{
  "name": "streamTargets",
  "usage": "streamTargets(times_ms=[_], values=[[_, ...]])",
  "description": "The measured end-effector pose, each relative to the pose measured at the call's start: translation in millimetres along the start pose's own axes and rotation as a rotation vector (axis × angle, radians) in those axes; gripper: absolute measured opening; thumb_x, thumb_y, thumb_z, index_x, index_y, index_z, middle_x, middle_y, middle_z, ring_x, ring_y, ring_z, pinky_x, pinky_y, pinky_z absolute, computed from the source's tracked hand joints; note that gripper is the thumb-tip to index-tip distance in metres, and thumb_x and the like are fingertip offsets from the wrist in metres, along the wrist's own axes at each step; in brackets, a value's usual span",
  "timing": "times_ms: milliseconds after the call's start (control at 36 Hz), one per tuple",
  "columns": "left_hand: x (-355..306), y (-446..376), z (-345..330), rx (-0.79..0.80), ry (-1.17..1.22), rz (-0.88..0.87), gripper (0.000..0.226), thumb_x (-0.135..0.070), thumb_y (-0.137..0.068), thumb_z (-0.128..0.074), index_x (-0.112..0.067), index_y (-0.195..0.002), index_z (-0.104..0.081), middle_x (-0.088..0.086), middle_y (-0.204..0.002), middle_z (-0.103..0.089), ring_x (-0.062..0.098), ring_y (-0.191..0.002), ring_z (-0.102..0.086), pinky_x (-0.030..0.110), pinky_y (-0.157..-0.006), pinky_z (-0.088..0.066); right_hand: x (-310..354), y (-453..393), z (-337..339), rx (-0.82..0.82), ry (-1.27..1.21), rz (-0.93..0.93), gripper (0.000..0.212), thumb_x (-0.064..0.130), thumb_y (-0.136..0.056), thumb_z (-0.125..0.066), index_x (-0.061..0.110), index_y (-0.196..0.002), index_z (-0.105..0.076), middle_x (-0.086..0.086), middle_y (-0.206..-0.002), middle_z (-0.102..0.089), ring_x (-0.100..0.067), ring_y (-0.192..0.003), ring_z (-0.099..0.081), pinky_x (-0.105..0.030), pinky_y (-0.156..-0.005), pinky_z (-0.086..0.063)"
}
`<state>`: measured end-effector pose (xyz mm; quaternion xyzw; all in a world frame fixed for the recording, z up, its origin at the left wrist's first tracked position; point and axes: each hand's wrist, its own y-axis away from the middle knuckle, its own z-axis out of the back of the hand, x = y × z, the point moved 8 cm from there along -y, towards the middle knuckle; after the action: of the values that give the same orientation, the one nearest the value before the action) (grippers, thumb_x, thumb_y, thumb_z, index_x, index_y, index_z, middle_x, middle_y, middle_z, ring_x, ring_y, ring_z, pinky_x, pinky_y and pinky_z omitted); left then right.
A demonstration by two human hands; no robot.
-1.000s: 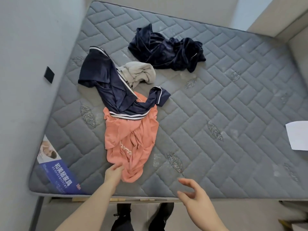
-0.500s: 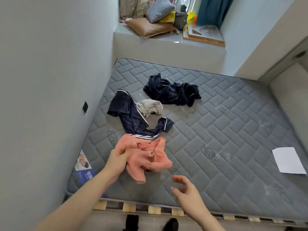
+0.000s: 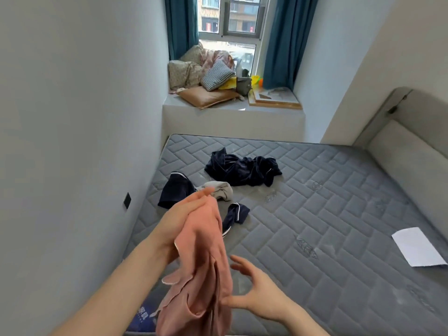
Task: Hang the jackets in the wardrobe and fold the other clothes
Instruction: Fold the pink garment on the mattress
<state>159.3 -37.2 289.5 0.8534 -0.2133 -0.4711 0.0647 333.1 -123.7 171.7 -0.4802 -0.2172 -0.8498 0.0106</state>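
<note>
A salmon-pink garment [image 3: 203, 275] hangs in the air above the near edge of the grey mattress [image 3: 327, 214]. My left hand [image 3: 179, 219] grips its upper end. My right hand [image 3: 252, 294] is spread, fingers straight, touching the hanging cloth from the right. On the mattress lie a navy garment with white piping [image 3: 178, 190], one end [image 3: 236, 213] of it showing past the pink cloth, a small beige garment [image 3: 219, 190] and a crumpled dark navy velvet garment [image 3: 242, 169].
A white sheet of paper [image 3: 417, 247] lies at the mattress's right edge. A padded headboard [image 3: 409, 141] stands on the right, a bare wall on the left. The window sill [image 3: 232, 105] beyond the bed holds cushions and oddments.
My left hand has lifted the pink garment off the mattress, so it now hangs. My right hand has risen to its side. The view has tilted up to the window.
</note>
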Motion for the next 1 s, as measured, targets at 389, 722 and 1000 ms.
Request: streamTargets(times_ms=[389, 722, 1000], values=[[-82.3, 22.6, 47.1, -0.101, -0.497, -0.083, 0.063, 0.006, -0.062, -0.085, -0.022, -0.117, -0.072, 0.013, -0.117, -0.072, 0.018, -0.092, -0.073, 0.025, -0.070, -0.060, 61.4, -6.2, 106.8, -0.412, -0.072, 0.194, 0.020, 0.008, -0.097, -0.059, 0.010, -0.077, -0.060, 0.008, -0.066, -0.049, -0.004, -0.064, -0.042, -0.029, -0.062, -0.033], [-105.5, 5.4, 33.8, -0.155, -0.836, -0.285, 0.035, 0.007, -0.089, -0.067, -0.017, -0.115, -0.066, 0.001, -0.107, -0.063, 0.012, -0.066, -0.060, 0.014, -0.054, -0.045, 117.4, 10.0, 172.8, -0.560, -0.343, 0.356, 0.025, 0.014, -0.102, -0.053, 0.013, -0.081, -0.067, 0.008, -0.060, -0.052, -0.002, -0.054, -0.044, -0.013, -0.049, -0.036], [-73.5, -19.7, -3.0, 0.083, -0.860, -0.409, 0.057, 0.008, -0.070, -0.073, -0.027, -0.115, -0.063, -0.002, -0.155, -0.039, 0.016, -0.128, -0.059, 0.027, -0.100, -0.052, 141.8, 27.0, 191.4, -0.569, -0.490, 0.401, 0.039, 0.011, -0.104, -0.050, 0.026, -0.085, -0.080, 0.005, -0.084, -0.076, -0.001, -0.077, -0.066, -0.012, -0.068, -0.050]])
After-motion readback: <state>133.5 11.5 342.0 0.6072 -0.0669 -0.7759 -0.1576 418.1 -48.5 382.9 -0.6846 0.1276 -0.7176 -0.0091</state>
